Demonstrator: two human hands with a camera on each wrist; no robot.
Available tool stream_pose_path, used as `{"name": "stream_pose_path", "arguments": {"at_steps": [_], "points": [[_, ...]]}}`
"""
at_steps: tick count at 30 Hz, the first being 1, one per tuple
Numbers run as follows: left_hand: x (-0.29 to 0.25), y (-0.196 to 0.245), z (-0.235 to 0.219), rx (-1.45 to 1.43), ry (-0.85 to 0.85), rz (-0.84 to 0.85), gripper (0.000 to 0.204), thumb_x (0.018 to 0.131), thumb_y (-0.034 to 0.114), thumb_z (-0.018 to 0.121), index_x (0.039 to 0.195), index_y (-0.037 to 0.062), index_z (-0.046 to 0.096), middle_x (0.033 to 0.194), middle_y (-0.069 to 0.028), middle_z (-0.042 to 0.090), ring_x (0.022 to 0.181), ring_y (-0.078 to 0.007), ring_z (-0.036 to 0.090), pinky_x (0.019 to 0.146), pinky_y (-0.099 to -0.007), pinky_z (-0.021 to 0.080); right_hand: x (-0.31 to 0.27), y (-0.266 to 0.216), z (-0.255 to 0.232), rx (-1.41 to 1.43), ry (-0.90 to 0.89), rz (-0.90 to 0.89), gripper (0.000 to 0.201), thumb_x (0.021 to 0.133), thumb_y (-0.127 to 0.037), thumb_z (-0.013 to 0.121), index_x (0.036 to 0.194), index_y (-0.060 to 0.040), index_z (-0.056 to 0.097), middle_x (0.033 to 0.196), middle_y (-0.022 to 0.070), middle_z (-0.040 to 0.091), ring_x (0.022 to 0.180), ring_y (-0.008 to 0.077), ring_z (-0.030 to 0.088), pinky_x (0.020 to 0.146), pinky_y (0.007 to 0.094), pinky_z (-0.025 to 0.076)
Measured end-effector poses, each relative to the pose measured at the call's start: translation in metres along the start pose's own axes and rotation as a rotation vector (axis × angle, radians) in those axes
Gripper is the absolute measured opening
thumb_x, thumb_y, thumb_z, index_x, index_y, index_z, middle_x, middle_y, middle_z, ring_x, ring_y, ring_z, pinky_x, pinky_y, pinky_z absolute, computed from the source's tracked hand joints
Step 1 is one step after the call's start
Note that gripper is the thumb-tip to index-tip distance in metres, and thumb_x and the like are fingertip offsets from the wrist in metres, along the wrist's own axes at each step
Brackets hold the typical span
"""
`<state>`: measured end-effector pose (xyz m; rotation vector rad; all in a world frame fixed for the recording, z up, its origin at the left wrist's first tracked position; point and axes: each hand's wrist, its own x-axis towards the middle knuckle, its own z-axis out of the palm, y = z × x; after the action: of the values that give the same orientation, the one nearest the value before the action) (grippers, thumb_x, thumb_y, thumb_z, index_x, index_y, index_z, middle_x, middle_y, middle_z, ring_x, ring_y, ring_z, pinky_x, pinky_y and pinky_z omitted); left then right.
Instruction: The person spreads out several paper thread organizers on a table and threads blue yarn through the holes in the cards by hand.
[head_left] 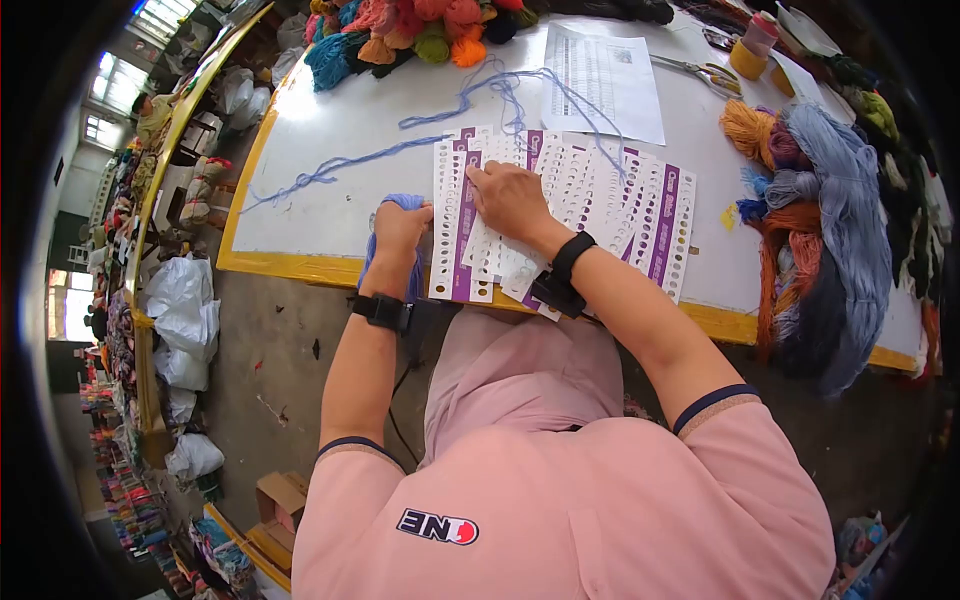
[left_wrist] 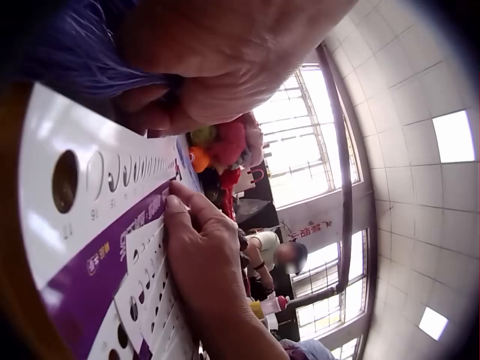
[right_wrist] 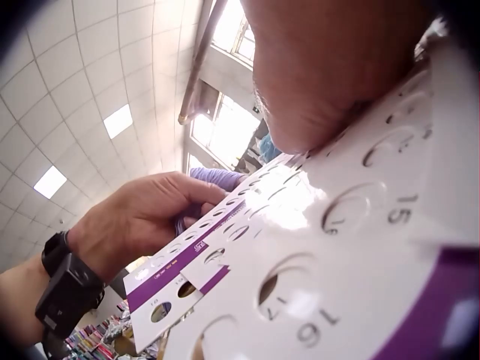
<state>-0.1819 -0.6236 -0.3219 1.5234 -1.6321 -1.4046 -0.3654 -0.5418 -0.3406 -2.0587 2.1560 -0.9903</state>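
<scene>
My left hand (head_left: 398,240) grips a bundle of blue-violet embroidery thread (head_left: 405,202), which hangs down past the wrist at the table's front edge. Its knuckles are close beside the leftmost white thread card (head_left: 445,215), punched with rows of holes and printed with a purple strip. Over the overlapping cards lies my right hand (head_left: 512,200), its thumb and forefinger pinching the left part of an upper card (left_wrist: 154,259). In the right wrist view, numbers mark the holes of the near card (right_wrist: 352,262), and the right fingertips are hidden.
Loose blue strands (head_left: 370,155) trail across the table (head_left: 330,210) behind the cards. A printed sheet (head_left: 605,85), scissors (head_left: 700,72) and a thread cone (head_left: 752,50) are farther back. Colourful yarn (head_left: 420,25) is piled at the far edge; thick skeins (head_left: 830,200) hang off the right side.
</scene>
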Motion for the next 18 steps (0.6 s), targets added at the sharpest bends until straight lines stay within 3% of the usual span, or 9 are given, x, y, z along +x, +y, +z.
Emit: {"name": "stream_pose_path", "arguments": {"at_steps": [3,4,7,8,11,13,14,15,18], "points": [[0.011,0.012,-0.006,-0.055,-0.151,-0.108,0.010,0.073,0.004,0.071,0.071,-0.0044,0.067,0.064,-0.0022,0.060,0.052,-0.0103,0.051,0.047,-0.0278,0.036,-0.001,-0.004,-0.004,-0.002,0.037,-0.009,0.014,0.083,-0.015,0.060,0.093,-0.0055,0.065,0.084,0.0122,0.065,0.080,0.0304,0.066,0.071,0.0419,0.053],[0.014,0.012,-0.010,-0.067,-0.227,-0.149,0.012,0.072,0.004,0.071,0.073,-0.0075,0.067,0.066,-0.0047,0.063,0.055,-0.0130,0.056,0.049,-0.0297,0.041,0.000,-0.007,-0.005,-0.008,0.035,-0.007,0.015,0.083,-0.015,0.060,0.094,-0.0053,0.065,0.084,0.0122,0.065,0.080,0.0303,0.066,0.071,0.0419,0.053],[0.021,0.014,-0.009,0.111,-0.169,-0.016,0.019,0.069,0.010,0.072,0.071,-0.0076,0.066,0.065,-0.0055,0.062,0.053,-0.0161,0.055,0.050,-0.0322,0.043,0.000,-0.010,-0.008,-0.037,0.058,0.005,0.019,0.084,-0.015,0.060,0.098,-0.0048,0.066,0.084,0.0119,0.065,0.080,0.0303,0.066,0.071,0.0420,0.053],[0.035,-0.003,-0.012,0.231,-0.120,0.074,0.025,0.067,0.016,0.072,0.071,-0.0079,0.067,0.066,-0.0108,0.065,0.054,-0.0205,0.059,0.053,-0.0353,0.046,0.001,-0.010,-0.008,-0.048,0.075,-0.006,0.020,0.084,-0.015,0.060,0.100,-0.0046,0.067,0.084,0.0119,0.065,0.080,0.0303,0.066,0.071,0.0419,0.053],[0.037,-0.006,-0.038,0.251,-0.206,0.143,0.014,0.070,0.009,0.072,0.072,-0.0038,0.067,0.067,-0.0052,0.062,0.054,-0.0132,0.054,0.050,-0.0293,0.041,-0.002,-0.016,-0.006,-0.103,0.033,-0.005,0.021,0.085,-0.015,0.059,0.101,-0.0044,0.067,0.083,0.0116,0.065,0.079,0.0301,0.066,0.070,0.0419,0.053],[0.033,0.000,-0.052,0.391,-0.221,0.160,0.022,0.070,0.012,0.071,0.078,-0.0080,0.069,0.072,-0.0118,0.067,0.063,-0.0197,0.063,0.057,-0.0331,0.048,0.000,-0.018,-0.005,-0.134,0.013,-0.011,0.019,0.085,-0.014,0.058,0.098,-0.0045,0.067,0.083,0.0117,0.065,0.079,0.0300,0.066,0.070,0.0419,0.053],[0.033,0.001,-0.056,0.399,-0.239,0.185,0.025,0.069,0.016,0.070,0.078,-0.0076,0.069,0.073,-0.0155,0.069,0.068,-0.0239,0.067,0.061,-0.0360,0.050,0.002,-0.017,-0.005,-0.169,-0.047,0.014,0.031,0.085,-0.016,0.061,0.113,-0.0057,0.068,0.084,0.0104,0.064,0.078,0.0289,0.066,0.071,0.0402,0.053],[0.035,0.000,-0.057,0.406,-0.260,0.208,0.028,0.069,0.019,0.069,0.079,-0.0073,0.069,0.074,-0.0192,0.070,0.072,-0.0281,0.070,0.064,-0.0390,0.052,0.005,-0.016,-0.005,-0.177,-0.070,0.025,0.031,0.085,-0.016,0.061,0.114,-0.0053,0.067,0.084,0.0105,0.064,0.078,0.0290,0.066,0.071,0.0403,0.053],[0.038,-0.015,-0.055,0.406,-0.308,0.210,0.029,0.069,0.020,0.069,0.079,-0.0067,0.069,0.076,-0.0228,0.069,0.071,-0.0319,0.069,0.065,-0.0404,0.052,0.010,-0.015,-0.004,-0.208,-0.120,0.038,0.032,0.085,-0.015,0.060,0.115,-0.0037,0.066,0.084,0.0106,0.064,0.078,0.0292,0.066,0.070,0.0408,0.053]]}}
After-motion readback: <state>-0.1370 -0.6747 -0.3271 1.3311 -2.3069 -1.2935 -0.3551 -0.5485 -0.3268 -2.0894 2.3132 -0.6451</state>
